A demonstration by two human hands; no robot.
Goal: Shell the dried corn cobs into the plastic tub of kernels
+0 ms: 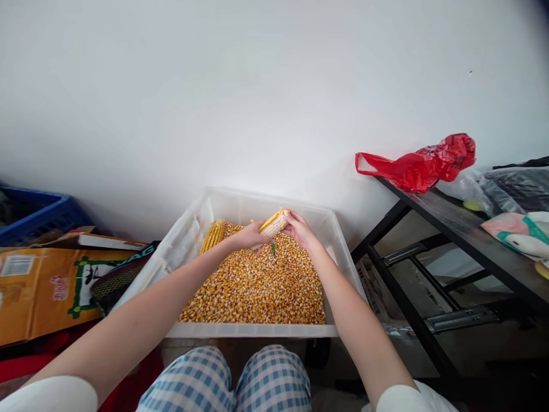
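A partly shelled corn cob (273, 224) is held between my two hands above a bin of loose kernels. Its upper side still bears yellow kernels, while the side towards me is bare and pale. My left hand (251, 235) closes round the cob's left end. At the right end, the fingers of my right hand (299, 230) grip it. Something thin and green (273, 249) sticks out below the cob; what it belongs to is hidden. Loose corn kernels (257, 289) fill the white plastic bin (253, 330). A full corn cob (213, 236) lies in the bin's back left.
To the left are a cardboard box (43, 292) and a blue crate (38, 214). A black table (463, 234) stands on the right, with a red plastic bag (422, 166) and other bags on it. Behind the bin rises a white wall (274, 97).
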